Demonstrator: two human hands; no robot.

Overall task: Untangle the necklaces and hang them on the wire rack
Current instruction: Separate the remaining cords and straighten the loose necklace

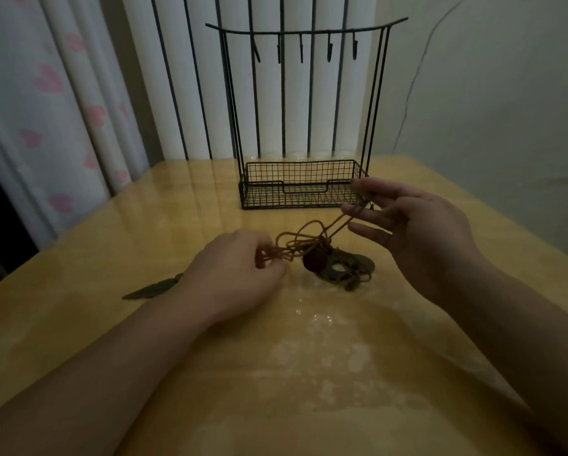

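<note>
a glossy yellow table (78,324) fills the lower view, with a striped curtain (269,93) and a heart-print curtain (45,93) behind it. the black wire rack (300,184) stands upright near the table's far edge: a mesh basket at its base, thin posts rising to a curved top bar, and 5 hooks (301,47) hanging from that bar with nothing on them.

both bare forearms reach in from the bottom corners. the right hand (417,232) is raised above the table just in front of the rack's right end, palm turned inward, fingers partly spread; its thumb and forefinger pinch a stretch of brown cord, and 2 strands run taut from there down toward the tangle. the left hand (239,278) sits low, knuckles up, its fingers curled and pinching a bunch of cord loops at the tangle's left side.

the necklaces (312,250) lie knotted together between the 2 hands, on the table in front of the rack. their cords loop over one another, and dark pendants (335,266) rest on the table at the right of the knot.

a feather-shaped pendant (151,288) lies flat just left of the left wrist; its end goes behind the wrist.
</note>
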